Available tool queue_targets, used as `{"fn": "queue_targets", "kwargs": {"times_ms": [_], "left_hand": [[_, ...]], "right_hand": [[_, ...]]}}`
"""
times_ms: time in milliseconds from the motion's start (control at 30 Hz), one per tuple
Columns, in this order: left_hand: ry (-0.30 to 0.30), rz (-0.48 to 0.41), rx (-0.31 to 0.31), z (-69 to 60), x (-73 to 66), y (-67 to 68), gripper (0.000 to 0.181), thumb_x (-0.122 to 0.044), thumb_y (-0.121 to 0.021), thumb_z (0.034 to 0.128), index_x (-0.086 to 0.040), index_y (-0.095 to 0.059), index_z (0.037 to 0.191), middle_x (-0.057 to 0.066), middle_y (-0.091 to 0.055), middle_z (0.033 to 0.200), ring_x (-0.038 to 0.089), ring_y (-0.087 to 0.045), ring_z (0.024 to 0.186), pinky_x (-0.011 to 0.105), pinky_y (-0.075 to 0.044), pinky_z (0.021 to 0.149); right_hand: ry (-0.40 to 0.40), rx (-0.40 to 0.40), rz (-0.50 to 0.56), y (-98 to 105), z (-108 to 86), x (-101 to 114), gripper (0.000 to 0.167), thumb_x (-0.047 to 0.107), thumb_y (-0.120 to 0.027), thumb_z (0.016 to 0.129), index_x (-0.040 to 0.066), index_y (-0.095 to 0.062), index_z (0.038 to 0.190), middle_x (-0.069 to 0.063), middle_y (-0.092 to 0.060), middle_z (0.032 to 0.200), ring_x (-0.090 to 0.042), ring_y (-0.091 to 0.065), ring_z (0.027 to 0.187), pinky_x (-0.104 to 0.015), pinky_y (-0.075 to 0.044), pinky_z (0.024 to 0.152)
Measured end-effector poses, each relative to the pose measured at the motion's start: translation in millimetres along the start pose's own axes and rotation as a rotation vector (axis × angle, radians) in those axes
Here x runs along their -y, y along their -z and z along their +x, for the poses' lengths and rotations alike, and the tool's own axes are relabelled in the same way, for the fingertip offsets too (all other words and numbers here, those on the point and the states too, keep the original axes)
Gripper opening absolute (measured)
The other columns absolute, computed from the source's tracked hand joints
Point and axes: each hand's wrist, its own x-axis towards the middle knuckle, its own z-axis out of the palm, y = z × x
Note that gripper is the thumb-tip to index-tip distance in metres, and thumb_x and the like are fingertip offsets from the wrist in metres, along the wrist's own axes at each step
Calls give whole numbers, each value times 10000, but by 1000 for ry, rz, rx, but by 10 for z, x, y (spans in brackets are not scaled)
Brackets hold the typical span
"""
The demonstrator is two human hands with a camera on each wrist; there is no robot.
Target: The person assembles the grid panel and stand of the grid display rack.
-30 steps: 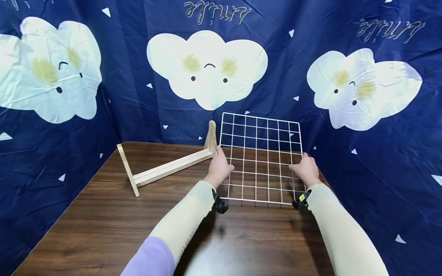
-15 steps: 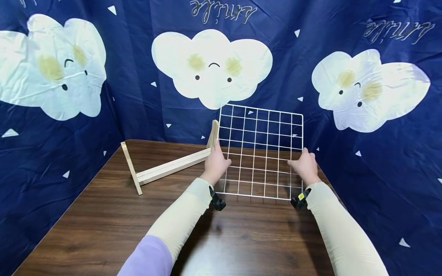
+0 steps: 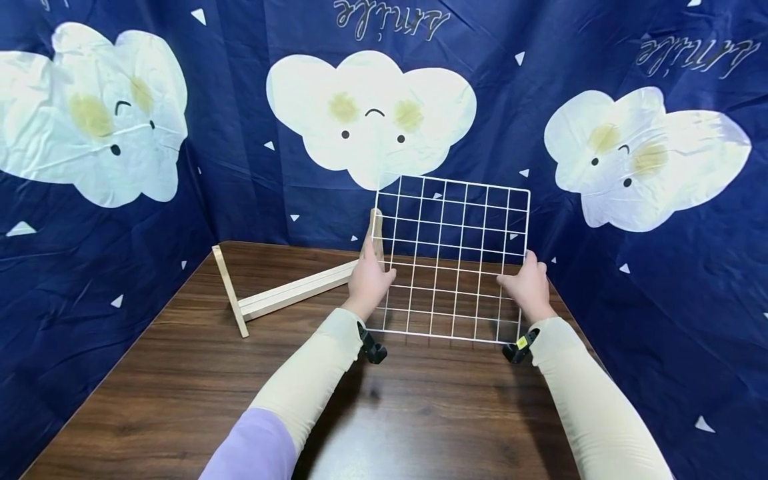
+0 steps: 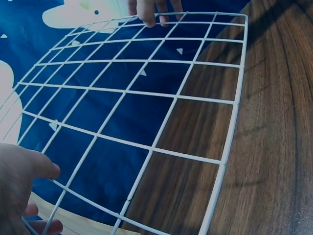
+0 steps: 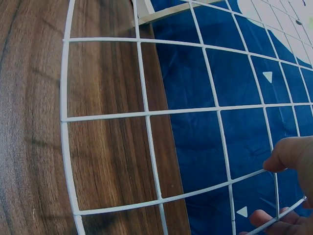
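A white wire grid panel (image 3: 461, 247) stands tilted up over the table, held at both sides. My left hand (image 3: 367, 283) grips its left side wire, the thumb in front of the grid in the left wrist view. On the opposite side, my right hand (image 3: 528, 288) pinches the right edge, thumb on the near face and fingers curled behind, as the right wrist view shows. A pale wooden stand (image 3: 300, 289) lies behind and left of the panel, a long bar joining two end pieces. My left hand partly hides its right end piece.
The dark wood-grain table (image 3: 432, 413) reaches toward me below the panel. A blue curtain (image 3: 240, 200) printed with white clouds encloses its back and sides. Each wrist carries a small black camera mount.
The grid panel has tilted more upright, its top edge rising against the curtain, and has shifted slightly left. Both hands moved with it and kept their hold. The wooden stand stays in place.
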Motion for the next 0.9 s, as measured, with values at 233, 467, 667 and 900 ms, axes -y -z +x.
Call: {"fn": "queue_targets", "kwargs": {"times_ms": [233,467,667,900], "left_hand": [[-5,-63,-74,5,30,-2,772,-281,-782,830,-187,-319,1440,107,-661,1260,371,-682,919,504,-522,680],[-18,-105,-117,14,54,-13,776,-298,-785,844,-200,-335,1469,69,-669,1270,353,-686,939,501,-515,684],[-24,-147,-120,24,71,-24,819,-305,-774,856,-227,-302,1520,62,-650,1327,324,-681,1011,500,-514,718],[-12,-236,-156,6,85,-41,802,-340,-753,874,-236,-316,1539,34,-650,1336,324,-674,1092,516,-501,724]], "right_hand": [[6,-40,23,-19,-27,19,954,235,-734,787,-6,-242,1568,-384,-392,1398,-552,-498,1173,-598,-417,1007],[-19,-94,54,-54,-61,29,934,237,-724,780,96,-270,1584,-299,-439,1350,-501,-527,1115,-596,-443,915],[-43,-129,92,-92,-81,31,907,246,-703,796,157,-279,1593,-266,-434,1375,-455,-522,1163,-602,-445,884],[-56,-199,157,-170,-128,82,842,329,-729,854,191,-322,1578,-228,-444,1362,-376,-613,1101,-589,-457,815]]}}
